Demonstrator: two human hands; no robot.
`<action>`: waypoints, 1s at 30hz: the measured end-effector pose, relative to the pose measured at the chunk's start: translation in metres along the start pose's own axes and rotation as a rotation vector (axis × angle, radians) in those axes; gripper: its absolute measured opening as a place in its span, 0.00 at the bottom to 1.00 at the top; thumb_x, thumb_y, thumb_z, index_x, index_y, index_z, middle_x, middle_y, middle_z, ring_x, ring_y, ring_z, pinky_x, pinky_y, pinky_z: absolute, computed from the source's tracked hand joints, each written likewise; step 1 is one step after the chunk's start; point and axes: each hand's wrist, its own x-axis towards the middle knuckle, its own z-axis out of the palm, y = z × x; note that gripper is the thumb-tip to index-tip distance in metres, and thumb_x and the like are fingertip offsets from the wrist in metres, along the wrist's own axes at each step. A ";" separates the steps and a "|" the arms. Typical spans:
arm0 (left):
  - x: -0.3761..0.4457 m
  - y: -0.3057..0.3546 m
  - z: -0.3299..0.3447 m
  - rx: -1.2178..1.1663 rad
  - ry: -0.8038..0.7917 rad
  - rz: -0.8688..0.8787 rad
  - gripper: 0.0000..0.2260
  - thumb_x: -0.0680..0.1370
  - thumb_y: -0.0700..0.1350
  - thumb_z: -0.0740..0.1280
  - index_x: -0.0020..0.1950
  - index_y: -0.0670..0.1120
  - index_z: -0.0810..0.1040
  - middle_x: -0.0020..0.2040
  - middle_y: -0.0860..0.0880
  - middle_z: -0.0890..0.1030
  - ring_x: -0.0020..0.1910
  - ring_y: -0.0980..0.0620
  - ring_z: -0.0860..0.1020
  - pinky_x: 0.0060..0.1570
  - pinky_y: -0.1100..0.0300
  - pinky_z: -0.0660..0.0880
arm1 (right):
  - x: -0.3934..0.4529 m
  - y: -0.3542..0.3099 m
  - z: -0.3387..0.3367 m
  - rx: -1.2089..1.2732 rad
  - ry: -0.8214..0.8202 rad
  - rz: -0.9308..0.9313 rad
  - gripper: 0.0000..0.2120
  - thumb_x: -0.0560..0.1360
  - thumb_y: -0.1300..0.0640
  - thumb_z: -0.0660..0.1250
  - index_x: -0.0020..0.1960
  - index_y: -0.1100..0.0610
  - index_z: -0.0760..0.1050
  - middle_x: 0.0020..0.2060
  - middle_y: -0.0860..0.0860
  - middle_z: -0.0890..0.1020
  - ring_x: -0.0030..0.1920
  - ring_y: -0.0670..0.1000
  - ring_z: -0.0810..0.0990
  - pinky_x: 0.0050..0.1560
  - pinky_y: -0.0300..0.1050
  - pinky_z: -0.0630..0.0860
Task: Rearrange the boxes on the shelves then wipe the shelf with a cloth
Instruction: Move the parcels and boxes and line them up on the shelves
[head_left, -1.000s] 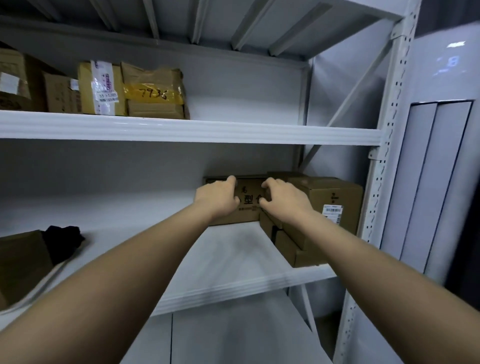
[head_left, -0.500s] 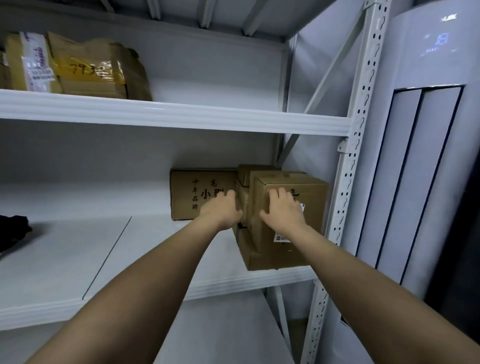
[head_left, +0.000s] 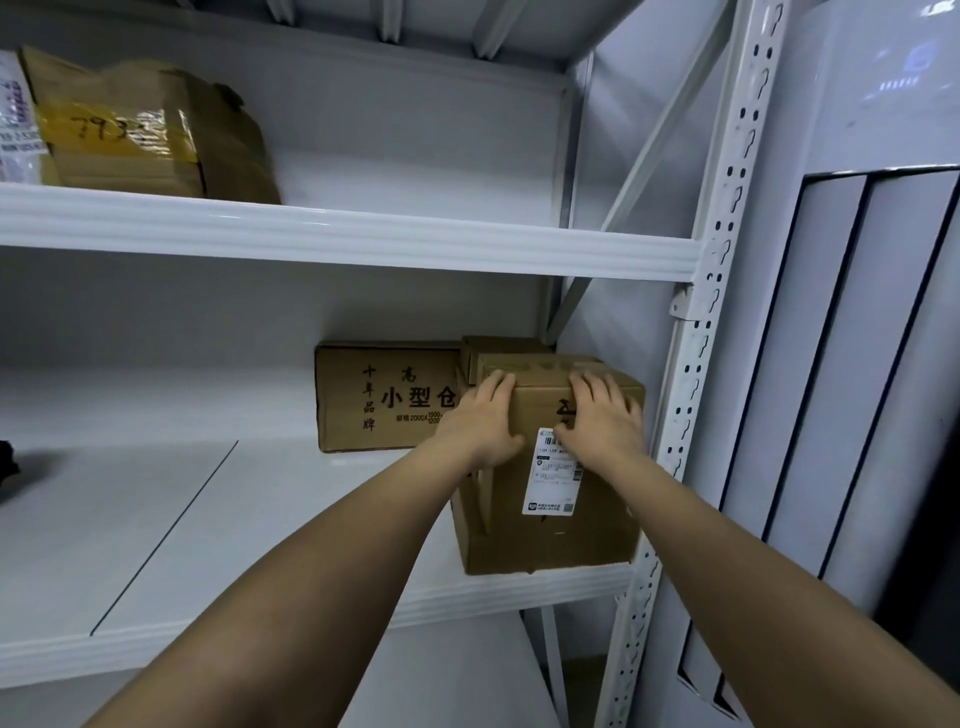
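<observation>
Between both hands (head_left: 540, 423), front box (head_left: 550, 535), palms flat.

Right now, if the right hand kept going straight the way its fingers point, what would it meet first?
The right hand already lies flat on the front of the labelled box, fingers pointing up and back over its top edge. Past that edge, it would probably reach the shelf's back wall, though depth is unclear.

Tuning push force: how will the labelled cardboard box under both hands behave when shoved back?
The labelled box looks rigid, with square edges, so it probably slides rather than buckles. It is tall and the left hand and right hand press near its top, so it may tip. Weight: cannot tell.
</observation>
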 end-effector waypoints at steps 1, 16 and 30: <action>0.003 0.000 0.001 0.008 0.005 0.009 0.38 0.77 0.53 0.65 0.79 0.50 0.45 0.79 0.52 0.46 0.76 0.47 0.51 0.72 0.45 0.58 | 0.000 0.002 0.003 -0.004 0.018 -0.013 0.34 0.75 0.47 0.63 0.77 0.51 0.54 0.76 0.50 0.58 0.77 0.53 0.51 0.75 0.56 0.50; 0.014 -0.008 0.009 0.117 0.129 0.136 0.36 0.74 0.61 0.63 0.77 0.52 0.54 0.76 0.50 0.56 0.75 0.49 0.54 0.71 0.46 0.61 | 0.002 0.015 -0.006 0.213 0.216 0.126 0.26 0.79 0.42 0.56 0.74 0.52 0.60 0.72 0.51 0.65 0.73 0.53 0.62 0.72 0.57 0.56; -0.024 -0.076 0.004 -0.259 0.309 -0.097 0.26 0.76 0.62 0.62 0.68 0.50 0.64 0.65 0.47 0.67 0.60 0.48 0.71 0.57 0.53 0.75 | 0.007 -0.037 0.005 0.775 0.063 0.199 0.29 0.74 0.31 0.51 0.71 0.42 0.61 0.68 0.50 0.67 0.66 0.57 0.69 0.66 0.65 0.65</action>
